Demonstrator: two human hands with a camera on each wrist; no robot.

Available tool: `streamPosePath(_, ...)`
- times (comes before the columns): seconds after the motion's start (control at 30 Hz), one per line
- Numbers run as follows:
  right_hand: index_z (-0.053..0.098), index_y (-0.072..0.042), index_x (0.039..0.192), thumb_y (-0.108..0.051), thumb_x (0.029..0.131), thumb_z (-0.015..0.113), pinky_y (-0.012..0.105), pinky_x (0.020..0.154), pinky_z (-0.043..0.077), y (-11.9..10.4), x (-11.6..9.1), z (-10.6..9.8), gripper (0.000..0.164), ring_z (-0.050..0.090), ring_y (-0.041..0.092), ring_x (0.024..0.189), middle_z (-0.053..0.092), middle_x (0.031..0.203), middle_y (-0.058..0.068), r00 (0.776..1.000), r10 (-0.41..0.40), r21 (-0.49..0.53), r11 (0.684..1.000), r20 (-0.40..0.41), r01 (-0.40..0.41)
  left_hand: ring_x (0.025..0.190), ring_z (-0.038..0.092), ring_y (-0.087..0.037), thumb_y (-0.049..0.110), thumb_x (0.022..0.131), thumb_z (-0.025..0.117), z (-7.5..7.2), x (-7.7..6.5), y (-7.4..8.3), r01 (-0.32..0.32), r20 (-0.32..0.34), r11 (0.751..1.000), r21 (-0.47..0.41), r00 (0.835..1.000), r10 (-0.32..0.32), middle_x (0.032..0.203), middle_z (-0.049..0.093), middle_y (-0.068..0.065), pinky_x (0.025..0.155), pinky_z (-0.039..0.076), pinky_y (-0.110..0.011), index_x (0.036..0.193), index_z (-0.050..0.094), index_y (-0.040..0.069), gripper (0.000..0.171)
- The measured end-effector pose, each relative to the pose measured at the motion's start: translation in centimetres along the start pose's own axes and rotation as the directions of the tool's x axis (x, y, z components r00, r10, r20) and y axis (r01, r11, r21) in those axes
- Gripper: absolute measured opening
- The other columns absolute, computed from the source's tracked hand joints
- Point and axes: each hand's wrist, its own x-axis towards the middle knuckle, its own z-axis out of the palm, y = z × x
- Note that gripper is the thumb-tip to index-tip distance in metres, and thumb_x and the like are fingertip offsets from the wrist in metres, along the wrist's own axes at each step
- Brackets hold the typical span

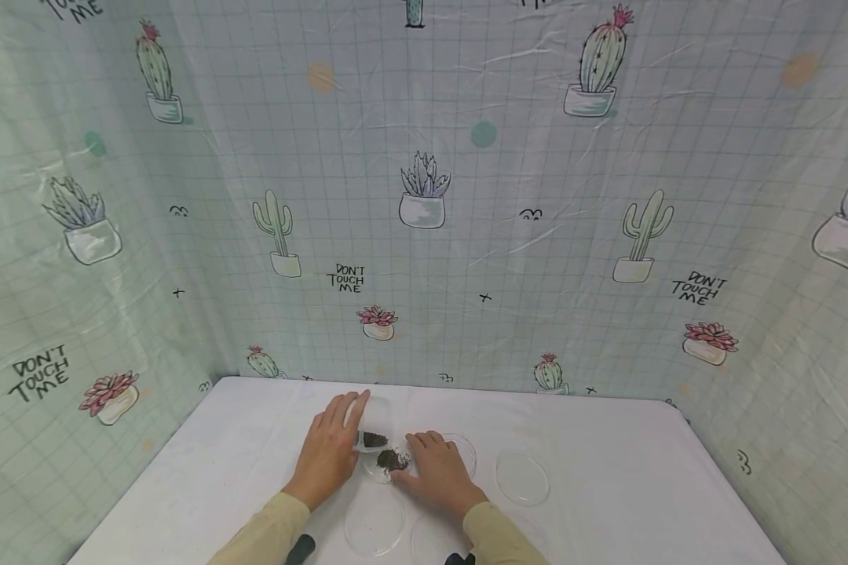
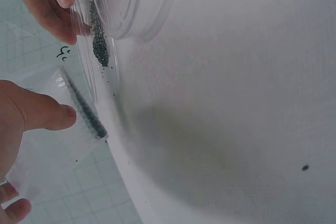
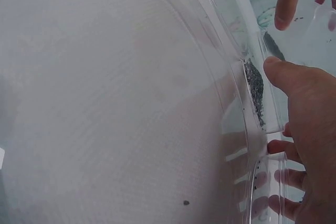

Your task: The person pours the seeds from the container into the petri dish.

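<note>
My left hand holds a small clear plastic bag by its side, the thumb lying along it. Dark granules line the bag's lower edge, which is tilted over a clear petri dish. Inside that dish lies a heap of similar dark granules. My right hand grips the dish from its right side; in the right wrist view its thumb is at the rim and the fingers spread behind.
More clear dishes stand close by: one dish behind my right hand, another dish to the right, and a dish in front. A dark speck lies on the white table. Cactus-print sheeting encloses the table.
</note>
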Motion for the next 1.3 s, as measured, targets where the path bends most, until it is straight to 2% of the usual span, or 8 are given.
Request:
streamPosePath(0.23, 0.047, -0.015, 0.132, -0.067, 0.080, 0.046, 0.046, 0.094, 0.044, 0.1, 0.0, 0.2, 0.073, 0.046, 0.023, 0.122, 0.054, 0.128, 0.001, 1.000, -0.008, -0.016, 1.000, 0.000, 0.008, 0.120, 0.042, -0.030, 0.022, 0.053, 0.085, 0.1, -0.4, -0.3, 0.078, 0.002, 0.996, -0.031, 0.997, -0.078, 0.132, 0.043, -0.014, 0.085, 0.047, -0.043, 0.144, 0.025, 0.011, 0.110)
streamPosePath(0.37, 0.048, -0.015, 0.131, -0.067, 0.080, 0.045, 0.046, 0.092, 0.045, 0.2, 0.0, 0.3, 0.073, 0.047, 0.023, 0.121, 0.054, 0.127, 0.002, 1.000, -0.017, -0.021, 1.000, -0.010, 0.017, 0.119, 0.043, -0.030, 0.025, 0.055, 0.084, 0.1, -0.5, -0.6, 0.090, -0.016, 0.995, -0.047, 0.996, -0.091, 0.132, 0.043, -0.015, 0.086, 0.048, -0.043, 0.144, 0.025, 0.009, 0.108)
streamPosePath(0.63, 0.048, -0.015, 0.130, -0.068, 0.080, 0.045, 0.046, 0.091, 0.046, 0.2, 0.2, 0.4, 0.073, 0.048, 0.022, 0.119, 0.055, 0.125, 0.001, 1.000, -0.025, -0.033, 0.999, -0.019, 0.025, 0.118, 0.045, -0.029, 0.027, 0.057, 0.082, 0.4, -0.9, -0.8, 0.133, -0.011, 0.989, -0.067, 0.991, -0.134, 0.132, 0.042, -0.016, 0.088, 0.049, -0.041, 0.145, 0.023, 0.008, 0.108)
streamPosePath(0.93, 0.048, -0.015, 0.131, -0.068, 0.080, 0.044, 0.045, 0.091, 0.045, 0.2, 0.2, 0.2, 0.073, 0.048, 0.022, 0.120, 0.055, 0.125, 0.001, 1.000, -0.026, -0.044, 0.999, -0.010, 0.025, 0.120, 0.045, -0.033, 0.027, 0.060, 0.082, 0.2, -1.4, -0.9, 0.228, 0.017, 0.965, -0.131, 0.974, -0.228, 0.133, 0.041, -0.021, 0.095, 0.046, -0.045, 0.144, 0.021, 0.005, 0.107)
streamPosePath(1.17, 0.048, -0.014, 0.130, -0.067, 0.081, 0.045, 0.044, 0.091, 0.045, 0.2, 0.1, 0.2, 0.073, 0.048, 0.022, 0.119, 0.055, 0.125, 0.001, 1.000, -0.024, -0.040, 0.999, -0.017, 0.023, 0.118, 0.046, -0.034, 0.026, 0.058, 0.083, 0.6, -1.8, -1.4, 0.254, -0.015, 0.951, -0.174, 0.965, -0.261, 0.131, 0.042, -0.022, 0.096, 0.045, -0.046, 0.142, 0.023, 0.002, 0.107)
streamPosePath(1.3, 0.048, -0.014, 0.131, -0.067, 0.081, 0.045, 0.045, 0.091, 0.045, 0.1, 0.1, 0.2, 0.073, 0.048, 0.022, 0.120, 0.055, 0.125, 0.001, 1.000, -0.024, -0.034, 0.999, -0.016, 0.024, 0.118, 0.046, -0.034, 0.028, 0.059, 0.083, 0.8, -2.0, -1.8, 0.294, 0.006, 0.934, -0.203, 0.954, -0.299, 0.132, 0.040, -0.021, 0.096, 0.045, -0.045, 0.142, 0.023, 0.002, 0.106)
